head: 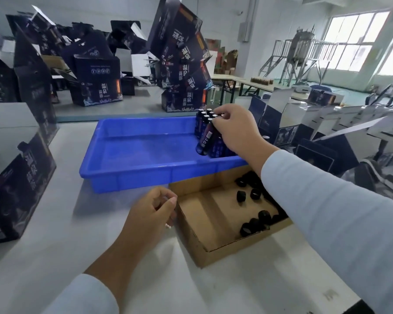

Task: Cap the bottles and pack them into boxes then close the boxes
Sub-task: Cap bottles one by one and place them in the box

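- reading from the left, the dark printed box (pixel 18 177) stands at the table's edge, well apart from your hands; every carry over to it is a chance to fumble glass.
- your left hand (pixel 149 214) hovers over the white table (pixel 55 257) just beside the cardboard tray (pixel 204 225), fingers loosely curled and holding nothing that shows; if it reaches in blind it could nudge the tray and scatter the loose black caps (pixel 254 193).
- the blue crate (pixel 132 173) is mostly bare, so a knocked bottle would likely roll freely across its floor.
- your right hand (pixel 236 130) grips a tilted bottle (pixel 208 139) by its top, fingers curled round it; the remaining bottles (pixel 205 116) stand packed in the crate's far right corner, touching it, so lifting at this slant may tip neighbours.
- your right sleeve (pixel 327 211) hangs over the caps and could sweep them.
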